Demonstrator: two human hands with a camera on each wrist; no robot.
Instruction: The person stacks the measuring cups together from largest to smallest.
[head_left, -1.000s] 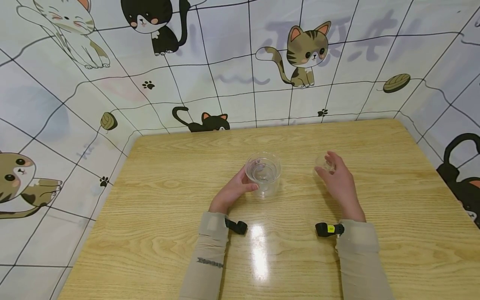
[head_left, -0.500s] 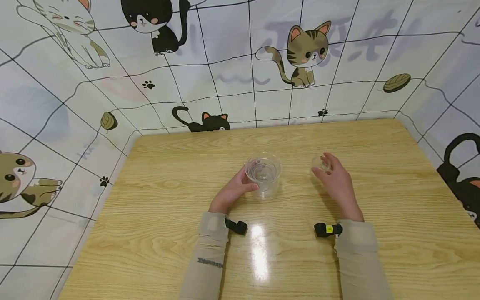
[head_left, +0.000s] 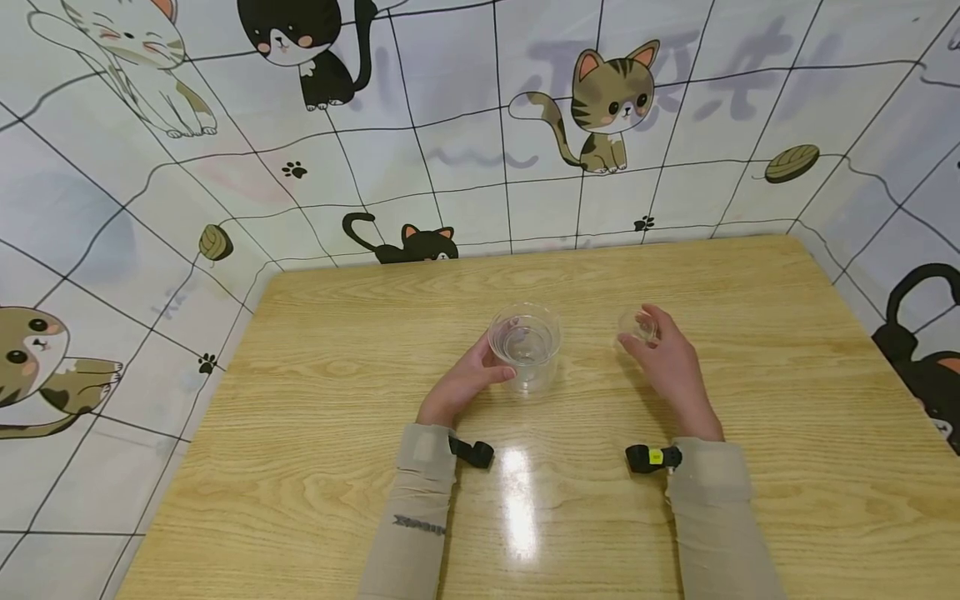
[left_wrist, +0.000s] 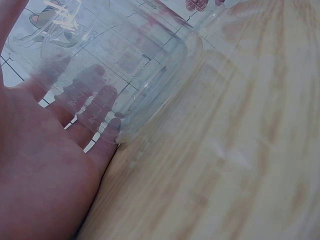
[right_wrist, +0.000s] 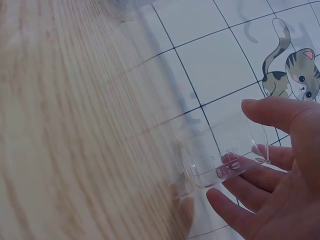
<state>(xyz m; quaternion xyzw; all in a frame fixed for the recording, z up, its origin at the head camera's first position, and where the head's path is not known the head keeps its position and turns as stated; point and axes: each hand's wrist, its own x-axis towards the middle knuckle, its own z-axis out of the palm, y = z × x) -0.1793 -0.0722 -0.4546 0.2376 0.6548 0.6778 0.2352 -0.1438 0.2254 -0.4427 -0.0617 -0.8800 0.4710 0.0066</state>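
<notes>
My left hand (head_left: 467, 382) is wrapped around the side of a large clear beaker (head_left: 527, 343), its fingers behind the wall and the thumb along the front. Clear liquid shows inside it. In the left wrist view, the fingers show through the wall of the large beaker (left_wrist: 125, 65), which has faint markings. To the right, my right hand (head_left: 667, 358) holds a small clear beaker (head_left: 635, 325) between thumb and fingers. The right wrist view shows printed graduations on this small beaker (right_wrist: 225, 155), and its base is close to the tabletop.
Both beakers are over a wood-grain table (head_left: 315, 467) with a bright light reflection near the front. A cat-patterned, tiled-look backdrop (head_left: 465, 142) rises behind the table and along both sides. Black cameras sit at both wrists, such as the right camera (head_left: 641, 458).
My right hand has shifted slightly left with the small beaker, toward the large one. The left hand and the large beaker stay in place.
</notes>
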